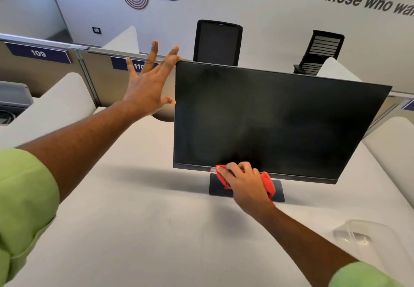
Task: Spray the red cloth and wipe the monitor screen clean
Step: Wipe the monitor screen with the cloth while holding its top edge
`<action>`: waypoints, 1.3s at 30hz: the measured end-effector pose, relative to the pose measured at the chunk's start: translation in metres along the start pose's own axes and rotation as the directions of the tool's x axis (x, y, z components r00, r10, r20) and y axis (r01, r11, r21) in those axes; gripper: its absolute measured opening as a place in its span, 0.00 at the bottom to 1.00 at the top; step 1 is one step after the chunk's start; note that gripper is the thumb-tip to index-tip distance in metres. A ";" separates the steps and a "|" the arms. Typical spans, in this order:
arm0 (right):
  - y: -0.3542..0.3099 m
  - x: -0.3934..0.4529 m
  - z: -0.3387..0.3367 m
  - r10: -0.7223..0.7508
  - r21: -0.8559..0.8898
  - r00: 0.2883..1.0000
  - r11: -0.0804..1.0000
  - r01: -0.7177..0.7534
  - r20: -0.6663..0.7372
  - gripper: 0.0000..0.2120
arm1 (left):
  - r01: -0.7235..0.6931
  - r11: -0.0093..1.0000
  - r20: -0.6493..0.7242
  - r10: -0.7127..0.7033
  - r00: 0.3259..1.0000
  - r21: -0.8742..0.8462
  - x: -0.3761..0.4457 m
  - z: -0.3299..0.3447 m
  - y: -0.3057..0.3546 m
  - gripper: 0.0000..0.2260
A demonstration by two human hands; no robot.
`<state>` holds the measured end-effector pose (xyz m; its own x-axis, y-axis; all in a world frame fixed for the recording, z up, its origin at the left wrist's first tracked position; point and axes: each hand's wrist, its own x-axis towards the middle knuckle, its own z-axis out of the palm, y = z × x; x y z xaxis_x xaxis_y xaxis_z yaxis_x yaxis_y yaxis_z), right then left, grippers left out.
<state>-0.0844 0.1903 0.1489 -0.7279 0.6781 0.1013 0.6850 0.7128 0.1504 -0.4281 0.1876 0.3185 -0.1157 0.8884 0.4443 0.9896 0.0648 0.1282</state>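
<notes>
The red cloth [267, 183] is soft and bunches easily, so I've got my right hand [244, 182] clenched round it at the monitor [277, 120] screen's bottom edge. My left hand [147, 85], fingers spread, steadies the top corner; I'd guess it tips easily on the surface [139, 219].

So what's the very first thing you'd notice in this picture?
The big black monitor standing in the middle of the white desk. Next, the bright red cloth in the right hand, pressed against the screen's bottom edge. The left hand, fingers spread, steadies the monitor's top left corner.
</notes>
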 end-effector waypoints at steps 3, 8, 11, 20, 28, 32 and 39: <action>0.027 -0.017 -0.001 0.074 -0.024 0.996 0.997 -0.073 0.049 0.39 | -0.018 1.000 -0.006 0.018 1.000 0.022 0.003 -0.002 0.003 0.58; 0.063 -0.045 0.000 0.239 -0.053 0.965 0.971 -0.234 0.105 0.34 | -0.021 0.998 -0.007 0.022 1.000 0.051 0.003 -0.003 0.003 0.58; 0.076 -0.053 -0.002 0.315 -0.047 0.943 0.949 -0.312 0.111 0.30 | -0.020 0.998 0.014 0.019 1.000 0.061 0.003 -0.004 0.004 0.57; 0.078 0.007 -0.109 0.322 0.506 0.824 0.861 -0.050 -0.466 0.25 | -0.007 0.998 0.035 0.005 0.999 0.069 0.004 -0.005 0.007 0.57; 0.072 0.119 -0.180 0.222 0.391 0.649 0.911 0.127 -0.727 0.25 | 0.001 0.998 0.056 -0.005 0.998 0.058 0.006 -0.007 0.011 0.56; 0.043 0.144 -0.155 0.087 0.312 0.727 0.933 0.181 -0.681 0.27 | 0.029 0.999 0.064 -0.030 0.997 0.026 0.006 -0.005 0.010 0.56; 0.002 0.133 -0.077 -0.194 0.117 0.798 0.943 0.313 -0.570 0.28 | 0.085 0.995 0.056 -0.082 0.995 -0.052 0.009 0.006 0.003 0.57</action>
<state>-0.1826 0.2684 0.2381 -0.7308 0.3011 0.6127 0.4215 0.9050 0.0580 -0.4261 0.1989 0.3177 -0.1917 0.9040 0.3822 0.9704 0.1163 0.2116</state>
